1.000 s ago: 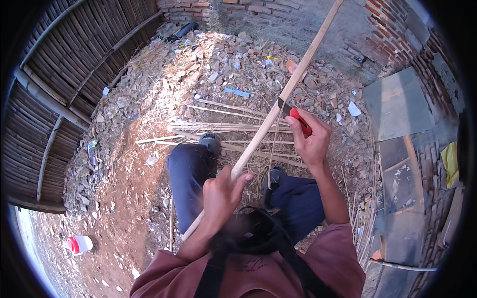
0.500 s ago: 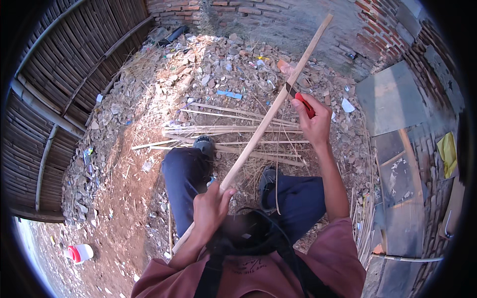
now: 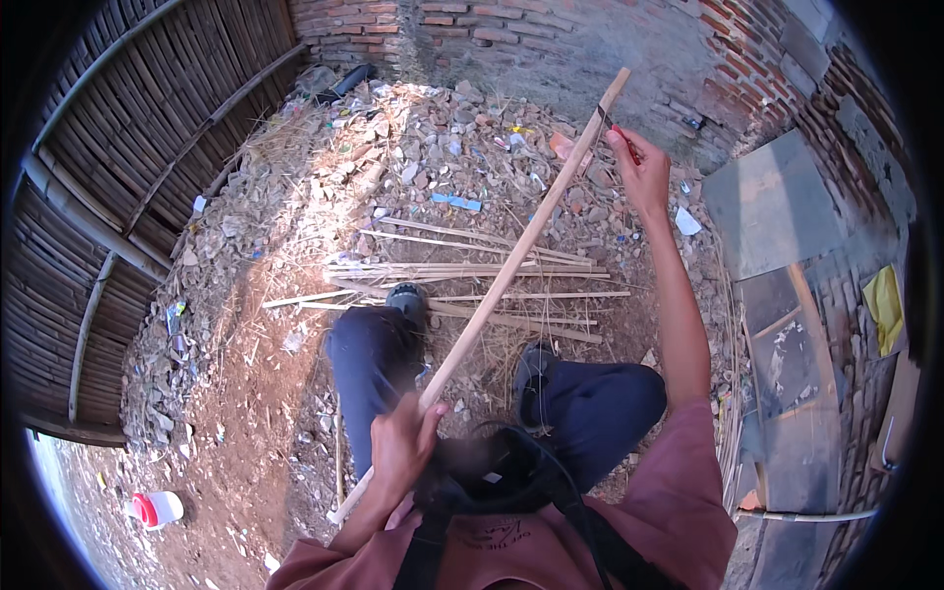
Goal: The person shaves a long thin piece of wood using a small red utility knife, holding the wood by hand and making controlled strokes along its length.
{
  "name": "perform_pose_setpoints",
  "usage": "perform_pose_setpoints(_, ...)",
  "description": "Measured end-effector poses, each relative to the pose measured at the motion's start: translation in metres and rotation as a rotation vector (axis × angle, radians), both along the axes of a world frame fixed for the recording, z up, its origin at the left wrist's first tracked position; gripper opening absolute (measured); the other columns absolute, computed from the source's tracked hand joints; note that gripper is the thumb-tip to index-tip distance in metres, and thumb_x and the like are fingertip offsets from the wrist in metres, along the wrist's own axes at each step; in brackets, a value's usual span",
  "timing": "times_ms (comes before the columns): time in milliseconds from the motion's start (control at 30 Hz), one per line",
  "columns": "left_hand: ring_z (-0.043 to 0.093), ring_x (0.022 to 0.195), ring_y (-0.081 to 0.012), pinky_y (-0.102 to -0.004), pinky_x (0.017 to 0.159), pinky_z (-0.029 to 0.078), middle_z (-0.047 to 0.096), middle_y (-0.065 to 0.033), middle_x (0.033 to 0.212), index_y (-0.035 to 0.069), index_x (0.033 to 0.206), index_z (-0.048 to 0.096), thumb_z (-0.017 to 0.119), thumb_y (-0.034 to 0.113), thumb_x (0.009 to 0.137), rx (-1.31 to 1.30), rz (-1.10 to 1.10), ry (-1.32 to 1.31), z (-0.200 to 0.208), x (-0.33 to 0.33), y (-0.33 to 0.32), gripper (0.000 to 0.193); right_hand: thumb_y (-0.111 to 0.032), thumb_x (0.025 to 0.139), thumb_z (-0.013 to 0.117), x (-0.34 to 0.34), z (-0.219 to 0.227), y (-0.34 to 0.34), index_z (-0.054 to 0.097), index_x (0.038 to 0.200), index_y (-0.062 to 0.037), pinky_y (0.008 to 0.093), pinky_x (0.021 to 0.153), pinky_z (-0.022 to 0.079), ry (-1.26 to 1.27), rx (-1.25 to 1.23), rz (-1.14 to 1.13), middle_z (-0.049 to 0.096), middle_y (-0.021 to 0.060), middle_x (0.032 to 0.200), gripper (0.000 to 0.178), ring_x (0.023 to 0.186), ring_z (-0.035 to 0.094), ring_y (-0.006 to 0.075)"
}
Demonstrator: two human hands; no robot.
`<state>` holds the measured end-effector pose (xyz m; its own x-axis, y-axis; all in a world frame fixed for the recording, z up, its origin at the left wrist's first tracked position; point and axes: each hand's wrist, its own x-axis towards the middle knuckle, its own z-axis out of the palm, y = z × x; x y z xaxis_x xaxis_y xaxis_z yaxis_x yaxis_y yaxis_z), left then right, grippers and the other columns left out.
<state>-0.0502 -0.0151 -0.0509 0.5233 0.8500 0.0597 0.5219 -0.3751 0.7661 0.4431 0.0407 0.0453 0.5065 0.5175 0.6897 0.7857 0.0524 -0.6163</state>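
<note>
A long, pale bamboo strip (image 3: 508, 264) slants across in front of me, its far end raised toward the brick wall. My left hand (image 3: 401, 440) is wrapped round its lower part, above my left thigh. Near the upper end, my right hand (image 3: 643, 169) grips a knife (image 3: 616, 131) with a red handle. Its dark blade lies against the strip's right edge; the fingers cover most of the handle. Several thinner bamboo strips (image 3: 472, 268) lie on the ground beyond my feet.
Rubble and litter (image 3: 433, 147) cover the ground up to a brick wall (image 3: 551, 49). A bamboo fence (image 3: 128, 138) stands at left, with a red-and-white container (image 3: 157, 509) on the soil near it. Flat boards (image 3: 777, 202) lean at right.
My right hand and the knife have moved up along the strip toward its far end. The strip has shifted down and slightly left, and a thin hanging sliver no longer shows.
</note>
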Motion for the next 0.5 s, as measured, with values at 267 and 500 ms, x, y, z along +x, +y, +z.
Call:
perform_pose_setpoints(267,0.066,0.064,-0.0477,-0.0508,0.055,0.048,0.061,-0.0235,0.063,0.0,0.087,0.058,0.073,0.032,0.103,-0.035,0.028,-0.007,0.003,-0.003,0.004,0.038,-0.045,0.098,0.076,0.023,0.028,0.045,0.081,0.119,-0.0066,0.0337,0.076,0.055,-0.107,-0.189,-0.079,0.08,0.013,0.089,0.044,0.079,0.074,0.0201)
perform_pose_setpoints(500,0.05,0.047,-0.0395,-0.0458,0.05,0.038,0.047,-0.0191,0.055,0.0,0.077,0.051,0.072,0.03,0.104,-0.014,0.077,-0.105,0.003,-0.009,0.0,0.045,-0.06,0.097,0.067,0.081,0.033,0.073,0.082,0.116,-0.0091,0.0399,0.086,0.056,0.084,-0.057,-0.326,0.08,0.0181,0.1,0.056,0.092,0.077,0.0301)
